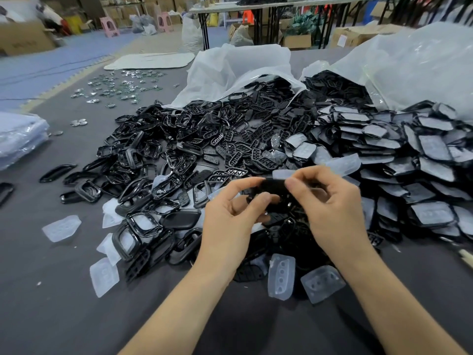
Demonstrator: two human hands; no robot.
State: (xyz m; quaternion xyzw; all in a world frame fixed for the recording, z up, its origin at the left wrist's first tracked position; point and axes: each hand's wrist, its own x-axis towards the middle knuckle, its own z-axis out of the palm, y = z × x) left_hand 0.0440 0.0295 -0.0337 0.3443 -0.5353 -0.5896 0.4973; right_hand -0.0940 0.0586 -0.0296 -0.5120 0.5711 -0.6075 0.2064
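The left hand (230, 213) and right hand (330, 203) each pinch one black plastic piece (275, 187) between curled fingers and thumb, above the grey worktop (64, 290). Two clear pads (281, 276) lie at 6 o'clock of it. At 12 o'clock, two bags (230, 65) spill black parts (179, 139) beyond counting.

Blue floor mats (51, 62), cardboard boxes (353, 37), pink stools (109, 26).

On the table (46, 303), a heap of frames (153, 155) lies left of stacked covers (409, 155); behind them lie two bags (238, 65).
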